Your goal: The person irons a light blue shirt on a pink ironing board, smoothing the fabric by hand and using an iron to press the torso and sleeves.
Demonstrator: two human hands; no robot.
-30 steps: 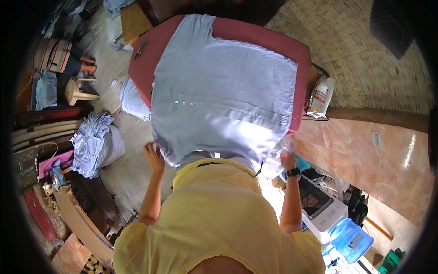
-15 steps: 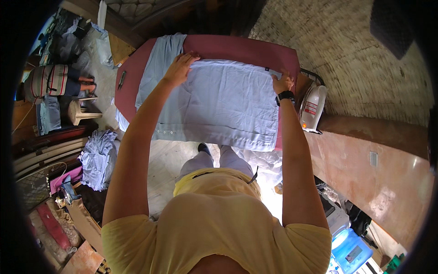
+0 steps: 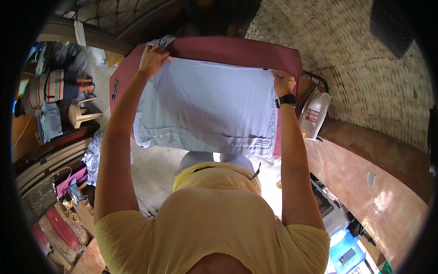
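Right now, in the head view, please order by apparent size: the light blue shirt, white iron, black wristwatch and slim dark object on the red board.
1. light blue shirt
2. white iron
3. black wristwatch and slim dark object: similar in length, so left unranked.

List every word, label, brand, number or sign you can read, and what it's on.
No text is readable:
White plastic iron: red-and-white label, too small to read.
Light-blue cloth shirt: small dark tag at its far edge, too small.
Translucent blue plastic bottle: dark rectangular label, too blurred.
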